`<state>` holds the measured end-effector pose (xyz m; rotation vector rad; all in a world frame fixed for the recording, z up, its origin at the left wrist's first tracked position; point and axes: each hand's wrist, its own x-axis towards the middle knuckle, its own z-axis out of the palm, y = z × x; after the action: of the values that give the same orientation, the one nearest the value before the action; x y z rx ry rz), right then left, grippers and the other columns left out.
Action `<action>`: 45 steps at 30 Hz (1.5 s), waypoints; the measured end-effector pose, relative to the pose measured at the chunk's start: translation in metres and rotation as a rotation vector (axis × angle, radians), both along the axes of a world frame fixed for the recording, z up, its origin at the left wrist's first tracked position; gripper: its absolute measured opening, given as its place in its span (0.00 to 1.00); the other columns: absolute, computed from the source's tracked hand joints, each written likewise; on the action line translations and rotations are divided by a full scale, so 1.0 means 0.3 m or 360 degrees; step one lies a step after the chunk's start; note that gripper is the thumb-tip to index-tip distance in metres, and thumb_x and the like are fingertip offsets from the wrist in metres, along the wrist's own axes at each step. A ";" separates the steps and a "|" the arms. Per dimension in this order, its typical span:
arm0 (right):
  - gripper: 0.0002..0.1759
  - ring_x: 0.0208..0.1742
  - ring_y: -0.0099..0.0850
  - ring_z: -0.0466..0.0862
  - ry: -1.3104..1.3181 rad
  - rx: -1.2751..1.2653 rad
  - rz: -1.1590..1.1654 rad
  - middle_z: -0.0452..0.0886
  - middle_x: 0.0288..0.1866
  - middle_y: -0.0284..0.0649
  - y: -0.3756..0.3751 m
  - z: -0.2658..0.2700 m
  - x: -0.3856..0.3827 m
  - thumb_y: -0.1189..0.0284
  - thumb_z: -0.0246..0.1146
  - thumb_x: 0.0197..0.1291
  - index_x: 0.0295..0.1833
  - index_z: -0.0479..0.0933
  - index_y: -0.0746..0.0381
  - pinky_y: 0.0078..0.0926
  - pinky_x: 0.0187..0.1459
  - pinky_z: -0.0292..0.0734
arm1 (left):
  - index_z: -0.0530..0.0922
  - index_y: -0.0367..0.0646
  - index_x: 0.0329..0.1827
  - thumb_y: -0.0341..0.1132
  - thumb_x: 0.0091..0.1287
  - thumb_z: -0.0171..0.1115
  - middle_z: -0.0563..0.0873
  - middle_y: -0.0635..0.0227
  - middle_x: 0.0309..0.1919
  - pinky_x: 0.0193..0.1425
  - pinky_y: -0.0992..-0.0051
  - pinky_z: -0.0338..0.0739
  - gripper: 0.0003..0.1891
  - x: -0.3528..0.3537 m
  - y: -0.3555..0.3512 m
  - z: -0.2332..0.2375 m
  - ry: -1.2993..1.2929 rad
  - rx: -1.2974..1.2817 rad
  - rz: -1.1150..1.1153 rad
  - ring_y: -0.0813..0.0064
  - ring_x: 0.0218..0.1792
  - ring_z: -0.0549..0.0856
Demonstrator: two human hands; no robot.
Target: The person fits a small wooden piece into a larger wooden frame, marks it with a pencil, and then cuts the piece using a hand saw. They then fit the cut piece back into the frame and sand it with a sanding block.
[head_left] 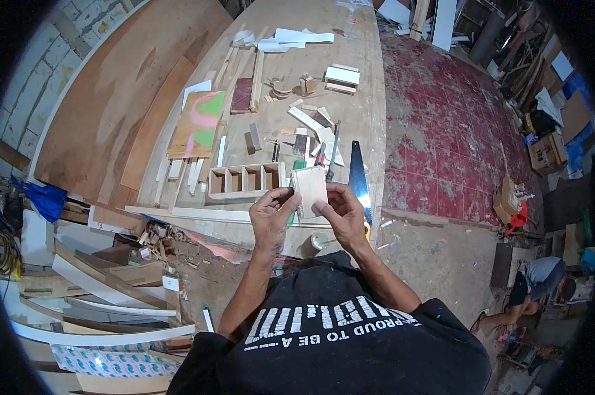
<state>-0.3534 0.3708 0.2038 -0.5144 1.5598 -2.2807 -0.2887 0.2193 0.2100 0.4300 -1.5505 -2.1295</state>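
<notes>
Between my two hands is a small pale wooden panel, held up over the near edge of the workbench. My left hand pinches its left side with thumb and fingers. On the right side, my right hand grips it with the thumb pressed on the face. A wooden box with several compartments lies just left of the panel. To the right rests a hand saw, its blade pointing away from me. Partly hidden behind the panel is a green object.
Wood offcuts, a painted board, a maroon block and a small white-and-wood box lie farther up the workbench. A jar stands near my body. A person crouches at the far right. Curved wood strips crowd the lower left.
</notes>
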 end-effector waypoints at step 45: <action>0.33 0.55 0.33 0.82 -0.0189 0.0431 0.0477 0.82 0.54 0.47 0.007 0.017 0.007 0.68 0.72 0.61 0.68 0.69 0.70 0.30 0.56 0.80 | 0.70 0.35 0.67 0.29 0.61 0.73 0.83 0.62 0.52 0.63 0.69 0.75 0.31 -0.014 -0.043 -0.002 -0.0103 0.0545 -0.0485 0.73 0.54 0.81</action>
<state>-0.3512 0.3727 0.2090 -0.4916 1.5804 -1.8129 -0.2928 0.2064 0.2094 0.3976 -1.3546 -2.6577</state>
